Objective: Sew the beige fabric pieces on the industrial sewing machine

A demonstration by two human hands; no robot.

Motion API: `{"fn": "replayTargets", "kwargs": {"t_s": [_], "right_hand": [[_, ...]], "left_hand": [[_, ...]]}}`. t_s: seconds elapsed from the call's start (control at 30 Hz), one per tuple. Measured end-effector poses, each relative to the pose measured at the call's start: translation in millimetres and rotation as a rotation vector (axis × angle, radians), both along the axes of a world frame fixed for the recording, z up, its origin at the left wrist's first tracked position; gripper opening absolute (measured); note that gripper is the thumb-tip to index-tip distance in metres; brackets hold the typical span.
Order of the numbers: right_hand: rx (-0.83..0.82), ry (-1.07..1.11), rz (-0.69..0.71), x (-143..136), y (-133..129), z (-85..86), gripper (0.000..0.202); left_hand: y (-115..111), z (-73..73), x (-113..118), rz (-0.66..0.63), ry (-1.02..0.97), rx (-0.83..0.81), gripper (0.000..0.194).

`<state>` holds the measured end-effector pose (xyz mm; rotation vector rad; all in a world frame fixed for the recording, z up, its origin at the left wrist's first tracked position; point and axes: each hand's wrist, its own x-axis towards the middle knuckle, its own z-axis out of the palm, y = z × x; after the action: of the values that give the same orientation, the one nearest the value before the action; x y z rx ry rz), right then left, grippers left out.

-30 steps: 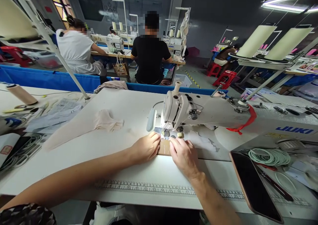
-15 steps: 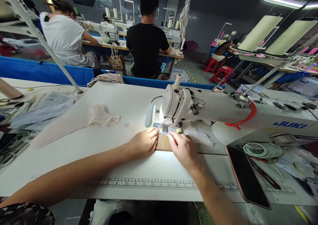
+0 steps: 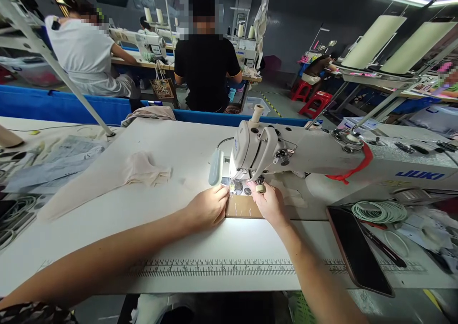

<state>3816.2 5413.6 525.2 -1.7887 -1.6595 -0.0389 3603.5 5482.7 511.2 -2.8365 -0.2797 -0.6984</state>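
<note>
My left hand [image 3: 209, 205] rests on the bed of the sewing machine [image 3: 304, 147], just left of the needle area. Its fingers are pinched together at the presser foot, and whatever they hold is too small or hidden to name. On the other side of the foot is my right hand [image 3: 270, 203], fingertips bent in behind the round knob [image 3: 261, 189]; what lies in them is hidden. Between the hands shows a brown plate [image 3: 244, 207] with pale threads on it. A small grey lamp-like piece [image 3: 215, 167] hangs left of the machine head.
Beige fabric [image 3: 139, 169] lies on the table to the left. At the right are a phone [image 3: 359, 252], a coil of pale green cord [image 3: 379, 212] and dark thread snips [image 3: 384, 246]. Thread cones [image 3: 374, 42] stand above. People sit sewing beyond the blue partition [image 3: 64, 102].
My right hand has moved slightly right and forward, its fingertips now behind the knob. My left hand stays beside the presser foot. The view has shifted a little.
</note>
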Motion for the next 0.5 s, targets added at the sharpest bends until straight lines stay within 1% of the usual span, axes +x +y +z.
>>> {"fn": "replayTargets", "kwargs": {"t_s": [0.1,0.2,0.27,0.37,0.5], "right_hand": [[-0.005,-0.064,-0.030,-2.1,-5.5,0.8,0.041],[-0.017,-0.067,-0.012,-4.5,-8.2,0.3,0.041],[-0.020,-0.061,0.009,-5.1,-7.1,-0.9,0.039],[-0.019,-0.053,-0.024,-3.3,-2.0,-2.1,0.035],[-0.013,-0.032,-0.038,0.8,2.4,-0.9,0.032]], "left_hand": [[0.8,1.2,0.6,0.000,-0.013,0.045,0.036],[4.1,2.9,1.6,-0.003,-0.013,0.038,0.035],[6.8,3.8,2.4,-0.001,0.006,0.007,0.035],[9.5,3.5,3.2,0.020,0.034,-0.045,0.036],[9.6,-0.1,3.0,0.034,0.032,-0.028,0.036]]}}
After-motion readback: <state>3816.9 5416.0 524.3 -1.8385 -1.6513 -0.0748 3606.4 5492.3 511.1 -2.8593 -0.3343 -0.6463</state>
